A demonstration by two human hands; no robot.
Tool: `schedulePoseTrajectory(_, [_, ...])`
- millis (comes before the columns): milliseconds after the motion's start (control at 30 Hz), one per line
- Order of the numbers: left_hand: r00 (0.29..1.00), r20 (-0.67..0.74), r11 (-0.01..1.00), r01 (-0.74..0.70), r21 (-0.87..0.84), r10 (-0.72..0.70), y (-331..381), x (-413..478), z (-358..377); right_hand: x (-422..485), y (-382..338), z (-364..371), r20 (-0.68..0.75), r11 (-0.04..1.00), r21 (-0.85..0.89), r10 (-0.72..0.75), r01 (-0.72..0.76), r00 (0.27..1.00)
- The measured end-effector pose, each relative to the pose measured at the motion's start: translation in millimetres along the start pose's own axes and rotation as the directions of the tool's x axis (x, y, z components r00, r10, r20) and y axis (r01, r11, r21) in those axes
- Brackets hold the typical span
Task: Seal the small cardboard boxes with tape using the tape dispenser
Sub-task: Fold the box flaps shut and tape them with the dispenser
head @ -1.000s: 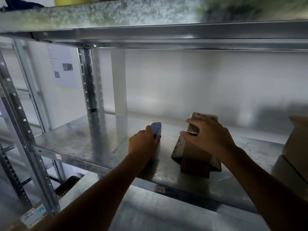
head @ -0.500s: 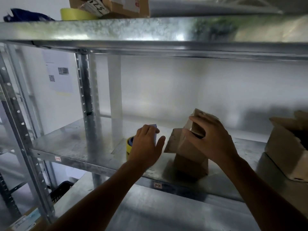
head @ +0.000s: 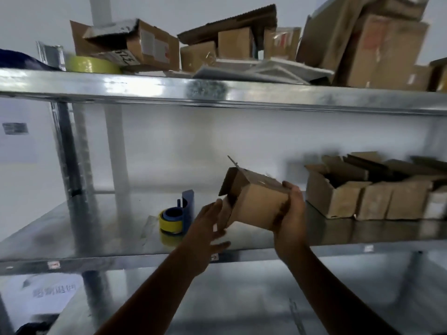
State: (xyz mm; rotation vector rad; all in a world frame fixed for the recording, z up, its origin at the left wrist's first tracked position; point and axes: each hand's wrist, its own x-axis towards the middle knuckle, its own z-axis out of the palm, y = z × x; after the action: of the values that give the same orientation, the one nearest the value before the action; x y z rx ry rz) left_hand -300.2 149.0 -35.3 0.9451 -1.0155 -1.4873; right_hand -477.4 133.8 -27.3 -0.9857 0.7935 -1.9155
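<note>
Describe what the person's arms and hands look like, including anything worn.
The left hand and right hand are bare: no gloves, no rings that show. Both arms are uncovered as far as the frame shows, with no sleeve, watch or bracelet in view. The left hand is blurred, so small details could be missed.

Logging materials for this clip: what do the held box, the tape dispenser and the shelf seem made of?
The box: matte brown cardboard, judging by its dull faces and bent flaps. The tape dispenser: probably smooth blue plastic, from its even colour and moulded shape. The shelf: likely galvanised steel, shiny and mottled, reflecting light.
</note>
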Motion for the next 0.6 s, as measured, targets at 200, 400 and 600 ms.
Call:
schedulePoseTrajectory(200, [0.974,0.143,0.973,-0.147,-0.178,0.174,-15.8,-25.2,44.3,-43.6,-9.9,-12.9,0.043,0.980,0.197,0.000,-0.008,0.999])
schedulePoseTrajectory(400, [0.921,0.084,0.923,-0.372,-0.093,0.380,-21.5,-34.0,72.4,-46.9,-23.5,-78.6,0.173,0.997,-0.079,0.013,0.001,0.985])
schedulePoseTrajectory(600, [0.914,0.024,0.874,-0.396,0.280,0.406,-28.0,-32.8,98.8,-25.5,-98.0,-117.7,0.314,0.888,-0.404,-0.090,0.218,0.945])
